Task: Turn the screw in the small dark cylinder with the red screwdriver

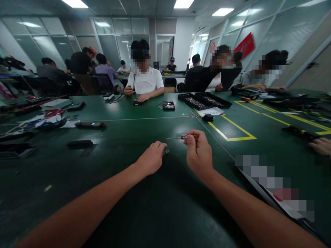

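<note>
In my right hand (199,153) is a small screwdriver (184,137) with a reddish handle. Its thin metal shaft points left, toward my other hand, without touching it. My left hand (152,157) is closed around a small dark part (166,151), of which only a rounded grey end shows beside the fingers; its kind cannot be made out. Both hands are just above the green tabletop (165,206). Beyond them sits a small black block (208,117) by the yellow tape. A black bar-shaped object (80,144) lies to the left.
Black trays of small parts (192,101) and a smaller box (169,105) stand farther back. Cables (51,119) and a dark pen-like tool (90,125) lie left. A co-worker in white (146,82) sits opposite; another person's hand (322,145) is at right.
</note>
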Available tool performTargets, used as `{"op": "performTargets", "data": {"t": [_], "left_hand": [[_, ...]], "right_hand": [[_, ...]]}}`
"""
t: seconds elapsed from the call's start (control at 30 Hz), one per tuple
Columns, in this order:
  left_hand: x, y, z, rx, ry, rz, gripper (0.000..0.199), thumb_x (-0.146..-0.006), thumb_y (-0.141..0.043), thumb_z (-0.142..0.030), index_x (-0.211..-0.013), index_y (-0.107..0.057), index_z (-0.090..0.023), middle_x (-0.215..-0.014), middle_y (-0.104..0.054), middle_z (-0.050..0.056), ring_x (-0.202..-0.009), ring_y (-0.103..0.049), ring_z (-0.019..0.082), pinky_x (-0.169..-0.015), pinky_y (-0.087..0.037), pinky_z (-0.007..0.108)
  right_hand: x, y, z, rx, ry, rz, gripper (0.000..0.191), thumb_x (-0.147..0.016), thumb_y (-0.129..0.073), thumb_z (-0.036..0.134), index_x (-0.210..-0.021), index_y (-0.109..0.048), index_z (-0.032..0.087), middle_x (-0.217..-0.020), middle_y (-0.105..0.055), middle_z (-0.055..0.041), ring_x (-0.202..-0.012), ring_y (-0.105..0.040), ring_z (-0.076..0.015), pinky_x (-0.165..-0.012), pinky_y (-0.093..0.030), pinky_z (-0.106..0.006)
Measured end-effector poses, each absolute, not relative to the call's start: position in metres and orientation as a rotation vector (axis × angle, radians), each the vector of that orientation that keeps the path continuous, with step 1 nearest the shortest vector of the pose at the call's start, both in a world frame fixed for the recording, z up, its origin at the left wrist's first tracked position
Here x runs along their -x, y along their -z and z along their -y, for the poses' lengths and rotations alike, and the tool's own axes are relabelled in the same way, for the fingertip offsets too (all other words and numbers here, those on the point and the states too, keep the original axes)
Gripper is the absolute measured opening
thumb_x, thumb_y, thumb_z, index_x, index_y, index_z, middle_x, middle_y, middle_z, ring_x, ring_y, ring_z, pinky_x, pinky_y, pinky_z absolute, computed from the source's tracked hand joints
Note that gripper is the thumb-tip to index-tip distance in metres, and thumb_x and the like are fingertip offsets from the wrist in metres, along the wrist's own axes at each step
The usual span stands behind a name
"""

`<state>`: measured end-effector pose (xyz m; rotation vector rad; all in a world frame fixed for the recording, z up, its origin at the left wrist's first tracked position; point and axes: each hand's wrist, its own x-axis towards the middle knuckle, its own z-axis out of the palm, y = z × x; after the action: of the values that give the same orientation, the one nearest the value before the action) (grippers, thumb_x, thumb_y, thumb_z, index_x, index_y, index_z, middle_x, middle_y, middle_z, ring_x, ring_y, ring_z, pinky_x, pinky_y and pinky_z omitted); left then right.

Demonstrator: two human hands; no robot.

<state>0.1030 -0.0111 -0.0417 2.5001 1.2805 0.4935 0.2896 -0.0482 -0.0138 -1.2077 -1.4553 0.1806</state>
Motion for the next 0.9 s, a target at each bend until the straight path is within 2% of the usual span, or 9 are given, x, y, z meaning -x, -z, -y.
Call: {"op": "performTargets", "data": {"t": [0.1, 0.2, 0.3, 0.53, 0.7, 0.83, 0.9], "left_hand": [[-0.112, 0.04, 0.009, -2.562, -0.324, -1.357, 0.038, -0.097, -0.049, -0.027, -0.132, -0.058, -0.017, -0.118, -0.059, 0.014, -0.109, -0.058, 0.03, -0.091, -0.051, 0.044], [-0.119, 0.039, 0.004, -2.634, -0.218, -1.38, 0.035, -0.095, -0.054, -0.038, -0.123, -0.065, -0.02, -0.11, -0.061, 0.013, -0.104, -0.06, 0.031, -0.082, -0.051, 0.041], [-0.119, 0.038, -0.005, -2.641, -0.167, -1.382, 0.028, -0.097, -0.05, -0.033, -0.112, -0.07, -0.021, -0.104, -0.064, 0.012, -0.096, -0.063, 0.028, -0.075, -0.05, 0.037], [-0.102, 0.035, -0.014, -2.585, -0.139, -1.361, 0.028, -0.094, -0.054, -0.031, -0.113, -0.072, -0.02, -0.105, -0.069, 0.012, -0.095, -0.065, 0.026, -0.075, -0.049, 0.033], [-0.075, 0.033, -0.02, -2.459, -0.318, -1.305, 0.031, -0.097, -0.051, -0.039, -0.113, -0.071, -0.022, -0.108, -0.07, 0.009, -0.097, -0.066, 0.025, -0.079, -0.049, 0.034], [-0.05, 0.027, -0.026, -1.909, -0.498, -1.357, 0.034, -0.096, -0.052, -0.041, -0.119, -0.066, -0.02, -0.106, -0.07, 0.009, -0.07, -0.065, 0.015, -0.058, -0.046, 0.025], [-0.038, 0.022, -0.026, -1.601, -0.621, -1.363, 0.032, -0.095, -0.055, -0.035, -0.12, -0.065, -0.018, -0.109, -0.068, 0.011, -0.066, -0.062, 0.012, -0.05, -0.041, 0.02]], "right_hand": [[-0.291, 0.016, 0.045, 1.205, -0.2, 1.427, 0.016, -0.102, -0.044, 0.035, -0.106, -0.055, 0.023, -0.081, -0.069, -0.0027, -0.072, -0.066, -0.0199, -0.067, -0.051, -0.035], [-0.291, 0.017, 0.044, 1.202, -0.223, 1.425, 0.016, -0.102, -0.045, 0.035, -0.105, -0.055, 0.023, -0.081, -0.069, -0.0027, -0.072, -0.066, -0.0198, -0.067, -0.051, -0.034], [-0.291, 0.016, 0.044, 1.206, -0.247, 1.438, 0.015, -0.102, -0.044, 0.034, -0.104, -0.055, 0.023, -0.08, -0.068, -0.0025, -0.071, -0.066, -0.0195, -0.066, -0.05, -0.034], [-0.29, 0.018, 0.045, 1.208, -0.278, 1.454, 0.016, -0.101, -0.045, 0.034, -0.105, -0.056, 0.023, -0.083, -0.07, -0.004, -0.073, -0.067, -0.0203, -0.067, -0.05, -0.035], [-0.289, 0.019, 0.045, 1.21, -0.298, 1.486, 0.017, -0.102, -0.044, 0.035, -0.104, -0.055, 0.023, -0.082, -0.069, -0.0034, -0.073, -0.066, -0.02, -0.068, -0.049, -0.034], [-0.289, 0.019, 0.045, 1.206, -0.323, 1.534, 0.017, -0.102, -0.044, 0.034, -0.103, -0.056, 0.022, -0.082, -0.068, -0.0035, -0.072, -0.065, -0.0196, -0.066, -0.048, -0.033], [-0.289, 0.02, 0.045, 1.203, -0.326, 1.552, 0.017, -0.102, -0.044, 0.034, -0.102, -0.056, 0.022, -0.082, -0.068, -0.0035, -0.071, -0.064, -0.0194, -0.065, -0.047, -0.033]]}}
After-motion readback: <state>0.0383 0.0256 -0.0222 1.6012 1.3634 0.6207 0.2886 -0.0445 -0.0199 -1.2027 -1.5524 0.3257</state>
